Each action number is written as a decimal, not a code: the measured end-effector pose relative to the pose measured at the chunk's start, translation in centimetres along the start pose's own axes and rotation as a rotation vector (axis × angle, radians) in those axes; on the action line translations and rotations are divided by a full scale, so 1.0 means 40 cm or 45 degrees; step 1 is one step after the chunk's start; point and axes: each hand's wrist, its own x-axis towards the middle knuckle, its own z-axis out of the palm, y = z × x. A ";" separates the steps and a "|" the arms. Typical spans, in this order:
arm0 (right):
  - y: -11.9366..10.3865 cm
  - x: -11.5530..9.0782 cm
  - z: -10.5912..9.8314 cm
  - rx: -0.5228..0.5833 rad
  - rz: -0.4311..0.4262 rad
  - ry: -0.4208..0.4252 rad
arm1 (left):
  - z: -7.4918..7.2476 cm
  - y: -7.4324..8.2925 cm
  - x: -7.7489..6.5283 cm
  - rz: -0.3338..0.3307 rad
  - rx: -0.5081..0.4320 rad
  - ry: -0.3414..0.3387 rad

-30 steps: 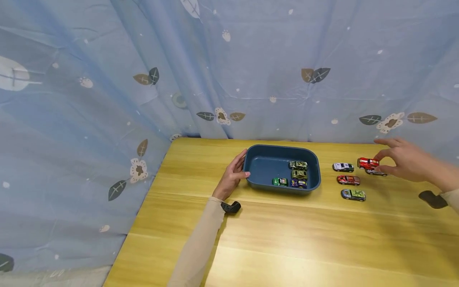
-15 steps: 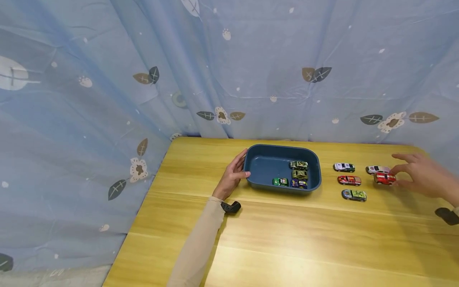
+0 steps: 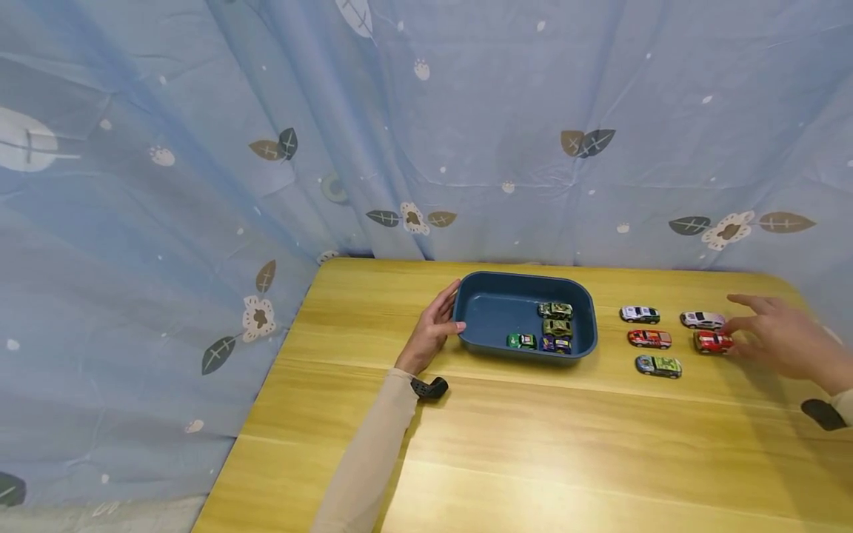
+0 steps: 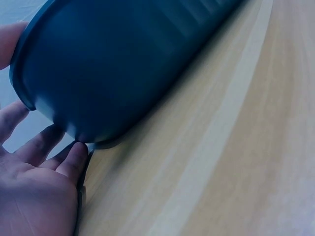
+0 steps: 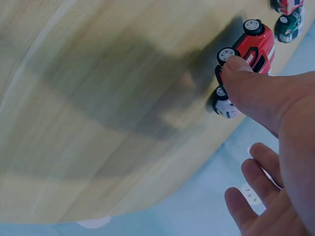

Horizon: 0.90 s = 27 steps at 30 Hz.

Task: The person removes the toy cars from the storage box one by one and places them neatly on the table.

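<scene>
My left hand (image 3: 426, 337) grips the left end of a dark blue plastic tub (image 3: 489, 314), thumb at the rim and fingers along the outer wall (image 4: 98, 88). Inside the tub's right half stand a green toy car (image 3: 522, 340), a purple one (image 3: 556, 344) and two camouflage ones (image 3: 557, 328). Over on the right, my right hand (image 3: 780, 337) pinches a red toy car (image 3: 711, 342) with white stripes by its rear end. In the right wrist view the thumb presses by a wheel of this red car (image 5: 258, 49). A white toy car (image 3: 703, 320) stands just behind it.
Between tub and right hand, a white-and-green toy car (image 3: 640, 314), an orange-red one (image 3: 649, 339) and a blue-and-green one (image 3: 658, 366) form a column on the wooden table (image 3: 566, 444). A blue patterned curtain (image 3: 506, 133) hangs along the back and left edges.
The right hand has carried the red car rightward and toward me, from beyond the white car to its near side, and lowered it. The left hand and tub stay put.
</scene>
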 end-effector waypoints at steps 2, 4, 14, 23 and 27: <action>0.000 -0.003 0.008 0.004 0.001 0.011 | 0.000 0.000 -0.001 0.000 -0.006 0.004; -0.002 -0.006 0.014 0.012 -0.006 0.029 | 0.001 0.000 -0.003 0.001 -0.009 0.006; -0.005 -0.007 0.037 0.046 -0.029 0.115 | 0.003 0.003 -0.005 -0.002 0.001 0.011; -0.005 -0.005 0.043 0.063 0.012 0.084 | 0.001 0.003 -0.003 -0.003 0.016 0.007; -0.001 -0.005 0.047 0.062 0.014 0.079 | 0.001 0.002 -0.003 -0.007 0.020 0.013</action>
